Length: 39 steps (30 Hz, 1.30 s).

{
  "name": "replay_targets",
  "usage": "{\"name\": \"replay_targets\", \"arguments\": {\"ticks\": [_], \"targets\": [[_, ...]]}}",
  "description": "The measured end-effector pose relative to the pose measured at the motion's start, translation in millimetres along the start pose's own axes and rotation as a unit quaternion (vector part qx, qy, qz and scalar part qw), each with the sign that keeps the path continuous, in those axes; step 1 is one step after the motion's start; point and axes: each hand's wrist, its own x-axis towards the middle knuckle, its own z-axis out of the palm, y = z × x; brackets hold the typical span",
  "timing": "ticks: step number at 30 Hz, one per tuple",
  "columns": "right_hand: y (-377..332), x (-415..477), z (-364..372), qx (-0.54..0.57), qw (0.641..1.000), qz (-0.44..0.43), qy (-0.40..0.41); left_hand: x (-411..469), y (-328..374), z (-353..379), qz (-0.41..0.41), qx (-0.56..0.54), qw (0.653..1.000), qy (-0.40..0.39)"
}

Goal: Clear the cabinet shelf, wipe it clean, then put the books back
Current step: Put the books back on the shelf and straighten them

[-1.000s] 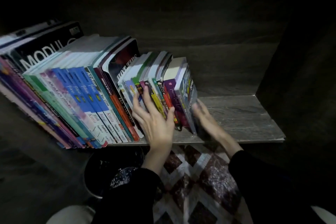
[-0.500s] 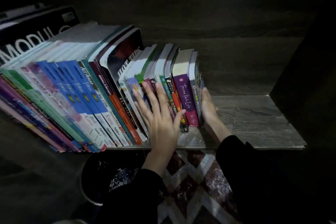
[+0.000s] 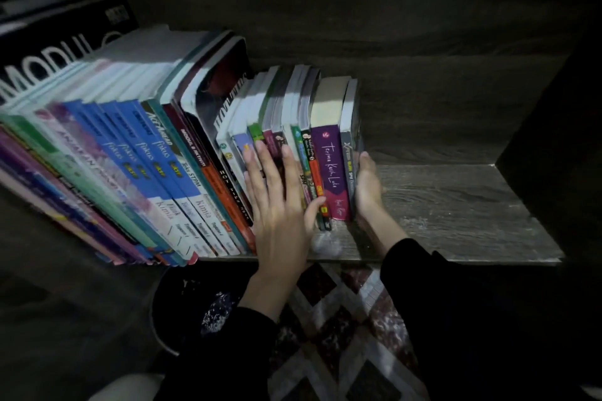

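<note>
A row of books stands on the grey wooden cabinet shelf point(image 3: 456, 205). Tall textbooks point(image 3: 146, 156) lean at the left and several small paperbacks stand at the right end. My left hand point(image 3: 280, 205) lies flat on the spines of the small paperbacks, fingers spread, thumb by an orange spine. My right hand point(image 3: 368, 185) presses its palm against the cover of the last grey book point(image 3: 348, 153), which stands beside a purple book point(image 3: 332, 166). Its fingers are partly hidden behind that book. The small books stand nearly upright.
A black "MODUL" binder point(image 3: 49, 49) leans at the far left. The right part of the shelf is bare up to the dark cabinet side wall point(image 3: 553, 140). A pale smudge point(image 3: 325, 242) marks the shelf's front edge. Below are a black bin point(image 3: 189, 303) and patterned floor tiles point(image 3: 342, 319).
The small paperbacks have gone from leaning to nearly upright, pushed left against the tall books. My right hand moved up flat against the end book. The view came closer.
</note>
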Motion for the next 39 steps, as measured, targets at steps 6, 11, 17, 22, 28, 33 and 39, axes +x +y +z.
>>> {"name": "replay_targets", "arguments": {"ticks": [6,11,17,22,28,33,39], "targets": [[-14.0,-19.9,-17.4,-0.152,0.967,-0.121,0.167,-25.1,-37.5,-30.3,0.019,0.037,0.999,0.011],[6.8,-89.2,-20.5,-0.197,0.911,-0.339,0.129,-28.4,-52.1,-36.1,-0.028,0.042,0.998,-0.031],[33.9,-99.9,-13.5,-0.317,0.885,-0.336,-0.061,-19.9,-56.7,-19.7,-0.073,0.057,0.994,-0.050],[26.6,-100.0,-5.1,-0.330,0.887,-0.317,-0.060,-14.5,-58.0,-15.3,-0.099,0.077,0.991,-0.051],[-21.4,-131.7,14.9,-0.326,0.799,-0.503,0.048,-17.2,-61.1,-16.1,-0.090,0.082,0.992,-0.044],[-80.1,-117.3,34.1,-0.439,0.657,-0.613,0.016,-17.4,-55.3,-21.2,-0.116,0.114,0.986,-0.041],[-86.5,-102.7,32.0,-0.539,0.630,-0.559,-0.036,-6.7,-41.0,-14.3,-0.180,0.133,0.974,-0.033]]}}
